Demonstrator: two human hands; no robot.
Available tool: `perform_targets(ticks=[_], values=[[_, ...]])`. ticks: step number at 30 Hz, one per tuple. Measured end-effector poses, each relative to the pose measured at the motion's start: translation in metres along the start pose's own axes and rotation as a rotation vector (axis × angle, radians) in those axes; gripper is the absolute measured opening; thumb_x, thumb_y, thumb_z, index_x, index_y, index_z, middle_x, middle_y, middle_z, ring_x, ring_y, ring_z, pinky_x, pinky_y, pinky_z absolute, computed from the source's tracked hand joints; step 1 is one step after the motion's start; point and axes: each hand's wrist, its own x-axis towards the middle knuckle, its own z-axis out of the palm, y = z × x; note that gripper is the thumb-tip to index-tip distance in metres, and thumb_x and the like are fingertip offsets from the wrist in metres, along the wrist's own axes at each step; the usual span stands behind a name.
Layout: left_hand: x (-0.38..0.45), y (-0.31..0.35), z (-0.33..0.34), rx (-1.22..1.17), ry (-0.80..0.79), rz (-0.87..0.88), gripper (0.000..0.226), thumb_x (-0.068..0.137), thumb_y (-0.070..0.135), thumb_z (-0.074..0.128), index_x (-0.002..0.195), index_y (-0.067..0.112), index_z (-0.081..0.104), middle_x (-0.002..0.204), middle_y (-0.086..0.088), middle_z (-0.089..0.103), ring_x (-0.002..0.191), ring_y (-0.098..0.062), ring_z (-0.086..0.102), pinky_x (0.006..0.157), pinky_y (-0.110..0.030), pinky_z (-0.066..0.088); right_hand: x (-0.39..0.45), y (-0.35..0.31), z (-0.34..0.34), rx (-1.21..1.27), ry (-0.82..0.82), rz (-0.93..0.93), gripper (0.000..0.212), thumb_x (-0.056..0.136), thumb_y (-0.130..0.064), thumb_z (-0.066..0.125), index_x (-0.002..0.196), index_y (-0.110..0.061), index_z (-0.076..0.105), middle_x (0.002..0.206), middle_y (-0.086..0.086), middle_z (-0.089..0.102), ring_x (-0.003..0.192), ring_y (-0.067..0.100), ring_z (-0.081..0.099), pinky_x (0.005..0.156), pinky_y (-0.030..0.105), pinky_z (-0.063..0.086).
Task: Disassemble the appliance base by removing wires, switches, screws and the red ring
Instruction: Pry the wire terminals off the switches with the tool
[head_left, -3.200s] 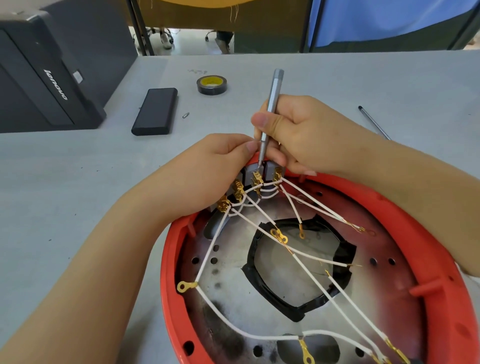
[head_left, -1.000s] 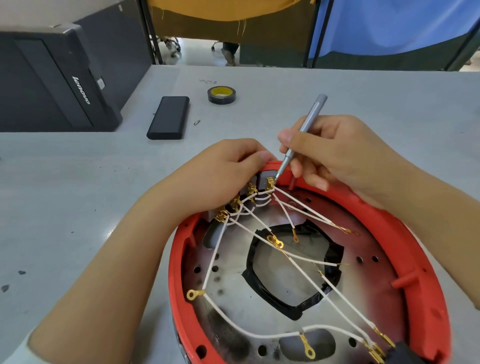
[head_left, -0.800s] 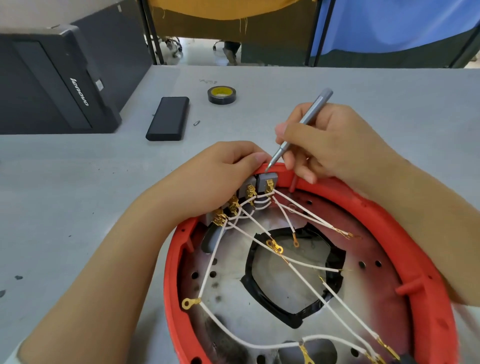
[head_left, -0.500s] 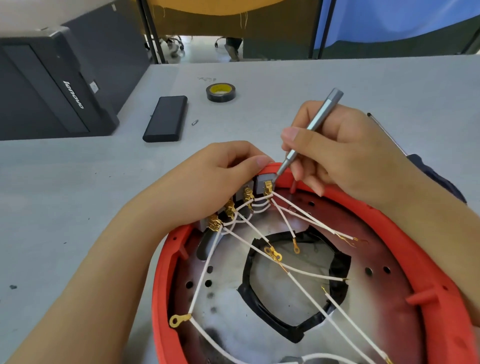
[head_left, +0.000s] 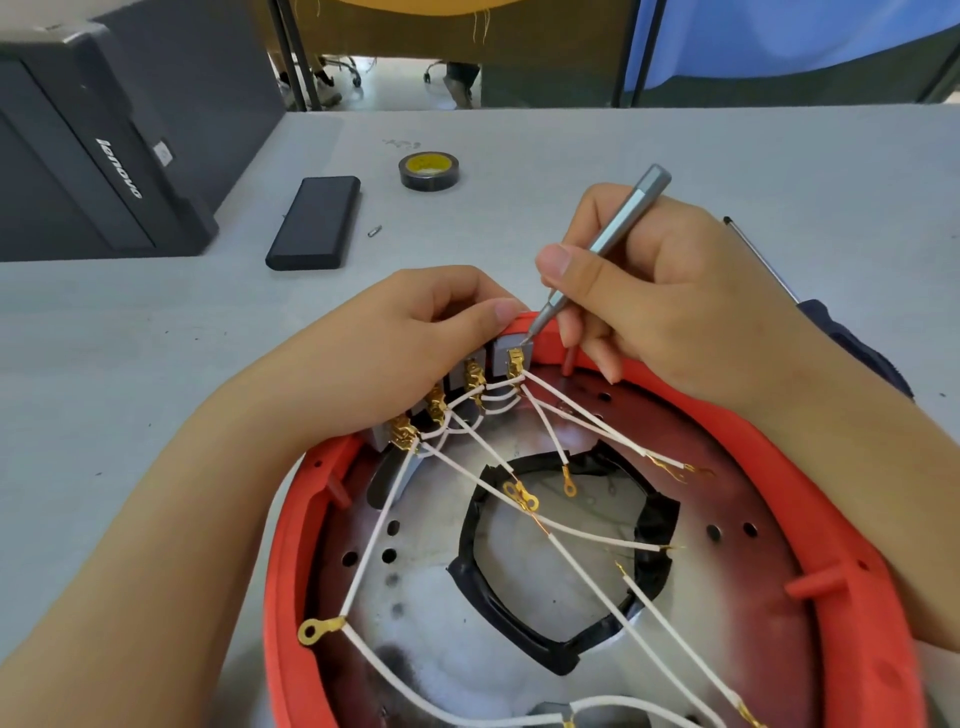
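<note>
Black case (head_left: 93, 156): matte box with a white logo, standing at the far left of the worktop (head_left: 130, 322), a pale grey speckled surface.
Black slab (head_left: 314, 223): flat and rounded, lying beside the case; a tiny metal bit (head_left: 374, 231) sits just to its right.
Tape roll (head_left: 429, 170): black ring with a yellow core, lying flat, farther back.
Left hand (head_left: 410, 353): grip curled over the far-left rim of the base, thumb and fingers on the row of grey switches (head_left: 467, 379); how tightly it pinches them I cannot quite tell.
Appliance base (head_left: 571, 545): round and dished, tilted up toward the viewer, near edge of the worktop; scorched, dull metal floor with small holes and a black-edged hexagonal opening in the middle.
Red ring (head_left: 291, 571): smooth plastic rim running round the base.
Wires (head_left: 582, 566): thin, white, fanning from the switches toward the near right, ending in brass ring terminals.
Right hand (head_left: 654, 306): grip pinching the screwdriver pen-fashion.
Screwdriver (head_left: 608, 234): slim grey metal shaft, long axis slanting from upper right down to lower left, tip on the rightmost switch.
Thin rod (head_left: 753, 249): dark, lying on the worktop behind the right wrist.
</note>
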Motion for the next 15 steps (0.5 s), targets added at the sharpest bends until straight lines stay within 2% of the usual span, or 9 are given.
perform_targets(ticks=[2, 4, 6, 8, 10, 12, 15], values=[[0.0, 0.0, -0.0005, 0.005, 0.004, -0.009, 0.022, 0.09, 0.051, 0.045, 0.091, 0.041, 0.064, 0.087, -0.008, 0.069, 0.074, -0.032, 0.065, 0.069, -0.048, 0.056, -0.0002, 0.0002, -0.0004, -0.017, -0.001, 0.002, 0.022, 0.091, -0.028, 0.053, 0.072, -0.017, 0.049, 0.057, 0.007, 0.061, 0.036, 0.014, 0.05, 0.044, 0.016, 0.039], [-0.0003, 0.0004, -0.0007, 0.008, 0.008, -0.018, 0.022, 0.091, 0.05, 0.045, 0.09, 0.041, 0.064, 0.082, -0.008, 0.068, 0.059, -0.027, 0.061, 0.058, -0.038, 0.056, -0.0005, 0.0001, -0.0003, -0.043, -0.002, -0.006, 0.022, 0.092, -0.027, 0.053, 0.073, -0.017, 0.05, 0.057, 0.007, 0.061, 0.036, 0.014, 0.05, 0.045, 0.02, 0.042], [-0.0001, 0.0008, -0.0002, 0.008, 0.006, -0.017, 0.022, 0.091, 0.05, 0.045, 0.09, 0.04, 0.064, 0.083, -0.01, 0.067, 0.063, -0.032, 0.061, 0.057, -0.041, 0.055, -0.0012, -0.0002, -0.0004, -0.064, -0.002, -0.015, 0.022, 0.094, -0.025, 0.054, 0.074, -0.017, 0.05, 0.057, 0.006, 0.061, 0.037, 0.014, 0.051, 0.047, 0.027, 0.046], [0.0001, 0.0013, -0.0001, -0.001, 0.003, -0.018, 0.023, 0.09, 0.051, 0.045, 0.091, 0.039, 0.064, 0.085, -0.014, 0.067, 0.067, -0.036, 0.061, 0.057, -0.044, 0.053, -0.0017, -0.0005, -0.0007, -0.082, 0.001, -0.021, 0.022, 0.095, -0.024, 0.054, 0.074, -0.018, 0.05, 0.058, 0.007, 0.061, 0.037, 0.014, 0.051, 0.047, 0.026, 0.046], [0.0008, 0.0003, -0.0002, -0.002, 0.003, -0.02, 0.025, 0.089, 0.053, 0.044, 0.091, 0.037, 0.064, 0.083, -0.016, 0.065, 0.055, -0.028, 0.056, 0.05, -0.037, 0.051, -0.0024, -0.001, -0.0009, -0.11, 0.008, -0.029, 0.022, 0.095, -0.024, 0.055, 0.074, -0.017, 0.05, 0.058, 0.007, 0.061, 0.038, 0.014, 0.051, 0.047, 0.023, 0.044], [0.0015, -0.0011, -0.0003, 0.003, 0.014, -0.023, 0.025, 0.089, 0.053, 0.044, 0.09, 0.038, 0.064, 0.078, -0.015, 0.063, 0.049, -0.016, 0.05, 0.043, -0.028, 0.047, -0.0033, -0.002, -0.0009, -0.175, 0.017, -0.052, 0.022, 0.095, -0.025, 0.056, 0.075, -0.016, 0.051, 0.059, 0.009, 0.06, 0.041, 0.017, 0.05, 0.048, 0.031, 0.045], [0.0017, -0.0023, -0.0001, -0.006, 0.03, -0.033, 0.022, 0.089, 0.052, 0.045, 0.087, 0.04, 0.063, 0.073, -0.012, 0.061, 0.043, -0.011, 0.048, 0.036, -0.02, 0.042, -0.0057, -0.0048, -0.0004, -0.261, 0.011, -0.085, 0.021, 0.094, -0.024, 0.057, 0.078, -0.012, 0.052, 0.059, 0.013, 0.056, 0.048, 0.025, 0.05, 0.057, 0.047, 0.047]])
